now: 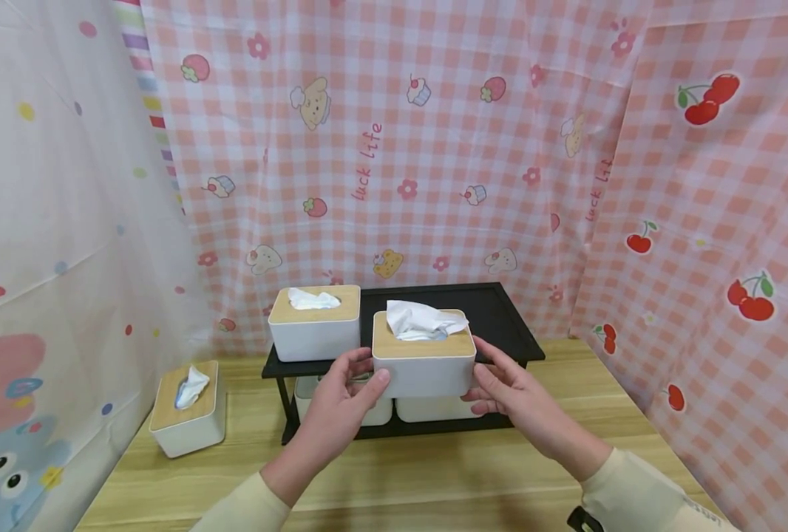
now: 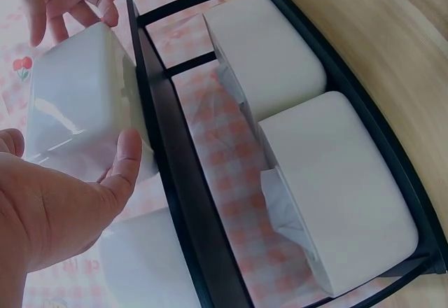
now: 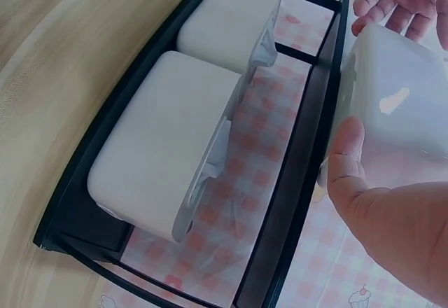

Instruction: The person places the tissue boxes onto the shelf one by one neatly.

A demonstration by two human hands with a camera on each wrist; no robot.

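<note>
A white tissue box (image 1: pixel 424 375) with a wood-toned lid and a tissue sticking up is held between both hands at the front edge of the black shelf (image 1: pixel 483 307). My left hand (image 1: pixel 341 405) grips its left side, thumb toward the front. On the opposite side my right hand (image 1: pixel 523 399) holds it with thumb and fingers. Whether the box touches the shelf top cannot be told. A similar tissue box (image 1: pixel 316 341) stands on the left of that top. Two more white boxes (image 2: pixel 339 189) sit side by side on the lower tier, tissues showing from them.
Another tissue box (image 1: pixel 194 432) stands at an angle on the wooden table (image 1: pixel 394 480), left of the shelf. Checked pink cloth (image 1: pixel 420 148) hangs behind and to the right, with a white patterned curtain (image 1: pixel 75 185) on the left.
</note>
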